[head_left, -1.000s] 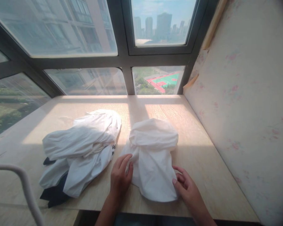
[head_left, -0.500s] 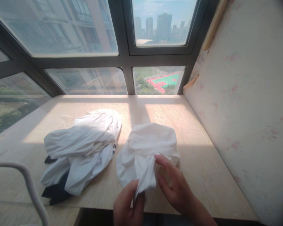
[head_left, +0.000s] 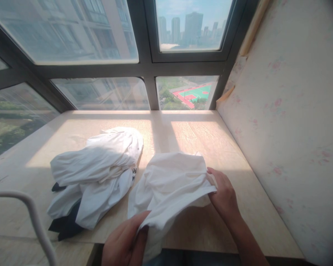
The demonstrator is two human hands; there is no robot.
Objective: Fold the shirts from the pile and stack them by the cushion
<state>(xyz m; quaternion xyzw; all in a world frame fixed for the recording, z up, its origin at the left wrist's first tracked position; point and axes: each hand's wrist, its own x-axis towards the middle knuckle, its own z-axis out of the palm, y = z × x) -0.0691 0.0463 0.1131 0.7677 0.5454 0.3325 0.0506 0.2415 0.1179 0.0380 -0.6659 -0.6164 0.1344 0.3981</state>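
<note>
A white cloth garment (head_left: 174,181), its exact kind unclear, is stretched between my two hands over the front of the wooden surface. My left hand (head_left: 126,238) pinches its near left corner, thumb on top, close to the front edge. On the other side, my right hand (head_left: 223,188) grips the right end of its edge, with some fingers hidden behind the fabric. The near edge runs taut and slanted from one hand to the other, and a loose flap hangs below it beside my left hand. The far part of the garment rests in folds on the wood.
To the left lies a crumpled pile of white clothes (head_left: 97,166) with black parts (head_left: 69,221). A thick pale curved tube (head_left: 34,218) rises at the lower left. The wooden surface (head_left: 255,221) meets a floral-papered wall (head_left: 302,147) on the right and dark-framed windows (head_left: 151,70) behind.
My hands have moved apart, the left toward the lower left and the right to the right. The garment's gathered near edge is now spread wide between them.
</note>
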